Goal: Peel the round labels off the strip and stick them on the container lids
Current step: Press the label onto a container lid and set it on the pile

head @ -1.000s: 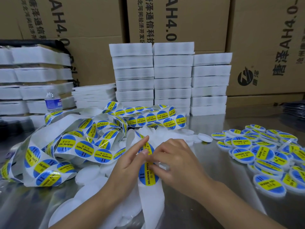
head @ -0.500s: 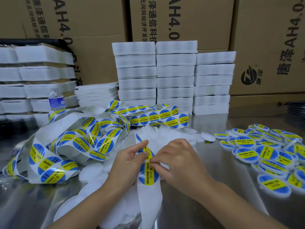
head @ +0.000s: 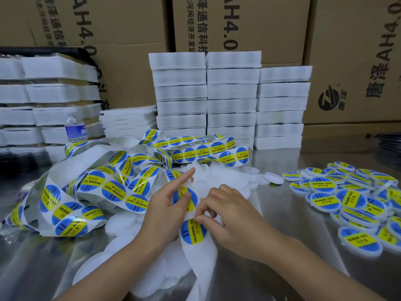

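Strip [head: 112,192] of round blue-and-yellow labels heaped in loops over the left half of the counter [head: 293,224], one end drawn toward the front edge between both hands. Left hand [head: 165,209] gripping that end from the left, thumb pressed flat on one label, index finger straight and pointing away, remaining fingers hidden behind the backing. Right hand [head: 234,222] just beside it, thumb and curled fingers [head: 211,206] pinching the top edge of the next label [head: 193,233] down the strip, the rest of it flat on the backing as far as can be told. Plain white lids [head: 221,177] piled under and beyond the hands, mid-counter. Labelled lids [head: 323,185] spread along the right edge, well apart from the hands. Stacks of white boxes [head: 232,92] along the back edge, water bottle [head: 74,128] at back left, cardboard cartons [head: 130,29] behind.
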Motion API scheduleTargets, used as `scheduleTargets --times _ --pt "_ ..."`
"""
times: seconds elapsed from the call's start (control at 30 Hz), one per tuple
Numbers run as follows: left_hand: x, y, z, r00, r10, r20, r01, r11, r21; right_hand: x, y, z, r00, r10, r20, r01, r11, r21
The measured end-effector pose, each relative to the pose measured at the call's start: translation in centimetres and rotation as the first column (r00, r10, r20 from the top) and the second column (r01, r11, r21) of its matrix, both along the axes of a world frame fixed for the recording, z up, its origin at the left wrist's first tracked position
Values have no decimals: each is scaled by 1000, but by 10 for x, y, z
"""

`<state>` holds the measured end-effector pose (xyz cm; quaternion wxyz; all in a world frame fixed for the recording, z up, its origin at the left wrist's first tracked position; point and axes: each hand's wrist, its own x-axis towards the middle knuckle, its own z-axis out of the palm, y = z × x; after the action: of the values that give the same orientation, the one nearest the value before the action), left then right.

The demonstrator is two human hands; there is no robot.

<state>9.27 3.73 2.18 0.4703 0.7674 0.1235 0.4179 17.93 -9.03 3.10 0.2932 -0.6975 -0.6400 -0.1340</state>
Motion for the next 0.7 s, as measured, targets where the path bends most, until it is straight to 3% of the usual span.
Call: scheduleTargets --times 0.1,0.2,0.3,0.37,0.47,0.53,0.7 --pt "1 7 1 989 148 30 -147 989 -19 3 -2 5 948 38 -315 -49 998 -26" --pt "3 12 3 973 228 46 -224 972 -65 12 -9 16 744 97 -661 -118 993 13" --pt "4 12 1 974 222 36 -217 970 -115 30 -13 23 551 172 -817 -68 985 162" --pt "3 10 1 984 174 25 -168 975 -143 45 -13 22 470 175 -865 74 969 236" --pt "2 4 1 995 95 35 -89 985 -151 69 -11 11 474 -5 -881 359 914 188" --pt "2 0 1 998 58 31 -53 989 -140 83 -12 0 497 -138 -857 444 889 115" --pt "1 0 -1 999 31 21 -29 993 -118 95 -12 -23 656 -300 -693 367 929 -54"
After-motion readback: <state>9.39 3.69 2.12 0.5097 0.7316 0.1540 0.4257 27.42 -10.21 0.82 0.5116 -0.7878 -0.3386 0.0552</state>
